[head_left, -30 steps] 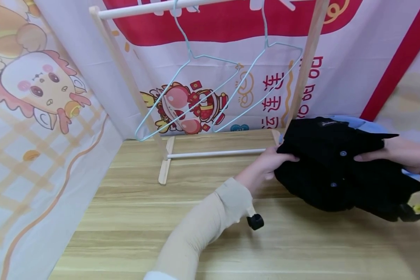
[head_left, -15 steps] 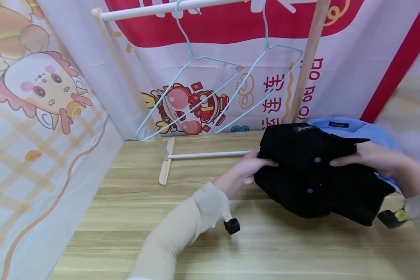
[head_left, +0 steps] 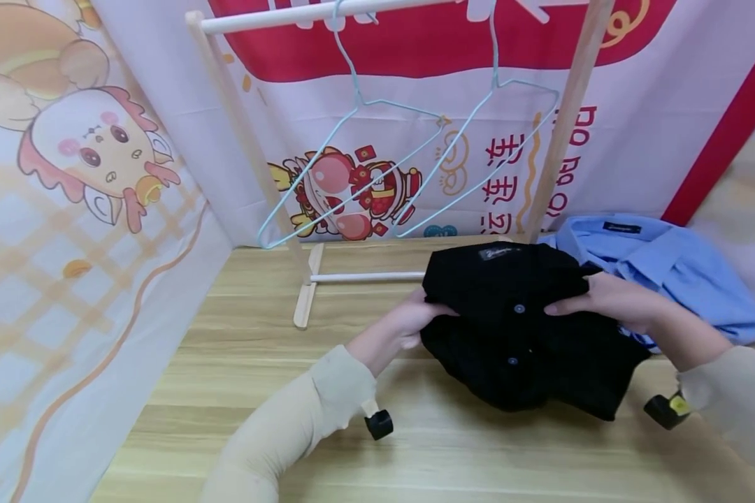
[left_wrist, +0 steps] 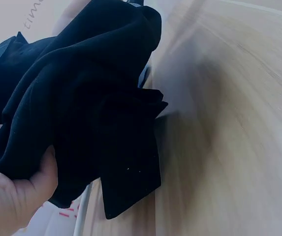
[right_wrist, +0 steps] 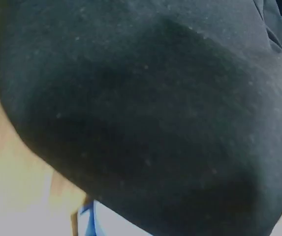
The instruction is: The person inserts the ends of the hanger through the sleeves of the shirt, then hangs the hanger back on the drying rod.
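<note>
Above the pale wooden table [head_left: 226,391], both my hands [head_left: 396,328] [head_left: 610,304] grip the folded black buttoned shirt [head_left: 516,328]; I keep it level.

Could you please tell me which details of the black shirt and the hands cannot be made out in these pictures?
- Black shirt: its underside is hidden in the head view by its own folds.
- Right hand: the right wrist view shows only dark cloth.
- Left hand: fingertips buried in the fabric, all views.
- Blue shirt: near part covered by the black shirt.
</note>
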{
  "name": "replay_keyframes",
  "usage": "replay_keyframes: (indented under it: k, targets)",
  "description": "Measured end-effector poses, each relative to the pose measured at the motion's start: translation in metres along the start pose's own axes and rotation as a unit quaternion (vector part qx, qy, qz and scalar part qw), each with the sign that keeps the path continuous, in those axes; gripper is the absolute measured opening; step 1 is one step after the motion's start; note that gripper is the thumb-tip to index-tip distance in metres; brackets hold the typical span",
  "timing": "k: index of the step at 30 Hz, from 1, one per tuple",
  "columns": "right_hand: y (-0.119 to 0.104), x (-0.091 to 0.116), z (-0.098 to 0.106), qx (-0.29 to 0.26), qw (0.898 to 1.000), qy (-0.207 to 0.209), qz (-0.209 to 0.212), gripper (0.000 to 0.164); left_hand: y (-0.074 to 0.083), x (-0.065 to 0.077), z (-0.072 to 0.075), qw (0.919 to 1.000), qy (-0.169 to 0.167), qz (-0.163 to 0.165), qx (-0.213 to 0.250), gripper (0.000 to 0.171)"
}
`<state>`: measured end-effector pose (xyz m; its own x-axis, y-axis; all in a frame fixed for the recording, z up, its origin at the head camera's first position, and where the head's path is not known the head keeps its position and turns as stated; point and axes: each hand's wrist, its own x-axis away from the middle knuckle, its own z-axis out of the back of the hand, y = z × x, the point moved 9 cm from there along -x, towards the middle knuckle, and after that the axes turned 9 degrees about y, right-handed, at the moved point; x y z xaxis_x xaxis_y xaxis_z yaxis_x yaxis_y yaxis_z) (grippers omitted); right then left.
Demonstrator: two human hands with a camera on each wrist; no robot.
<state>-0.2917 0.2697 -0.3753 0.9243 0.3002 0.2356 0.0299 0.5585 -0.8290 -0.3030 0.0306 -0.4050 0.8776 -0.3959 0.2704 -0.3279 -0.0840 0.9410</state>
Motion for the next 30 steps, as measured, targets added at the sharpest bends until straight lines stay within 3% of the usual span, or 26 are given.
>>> replay_keyframes:
  k: [5, 12, 17, 22, 30]
  targets:
    - [-0.013, -0.007, -0.019, -0.037, 0.999, -0.010, 0.015, 0.079, -0.002, 0.012, 0.025, 0.9996, 0.024, -0.007, -0.014, 0.014]
    - [-0.029, -0.013, -0.048, -0.102, 0.994, -0.046, 0.020, 0.061, -0.005, 0.033, 0.061, 0.9989, 0.038, -0.029, -0.004, 0.021]
    - [-0.034, -0.019, -0.064, -0.088, 0.995, -0.040, 0.030, 0.061, -0.006, 0.045, 0.083, 0.9972, 0.048, -0.039, -0.041, 0.020]
    - [-0.033, -0.027, -0.074, -0.094, 0.995, -0.022, 0.028, 0.045, -0.005, 0.053, 0.107, 0.9957, 0.056, -0.043, -0.059, 0.019]
    - [-0.033, -0.032, -0.081, -0.087, 0.996, 0.006, 0.033, 0.040, -0.006, 0.064, 0.146, 0.9951, 0.067, -0.014, -0.072, 0.016]
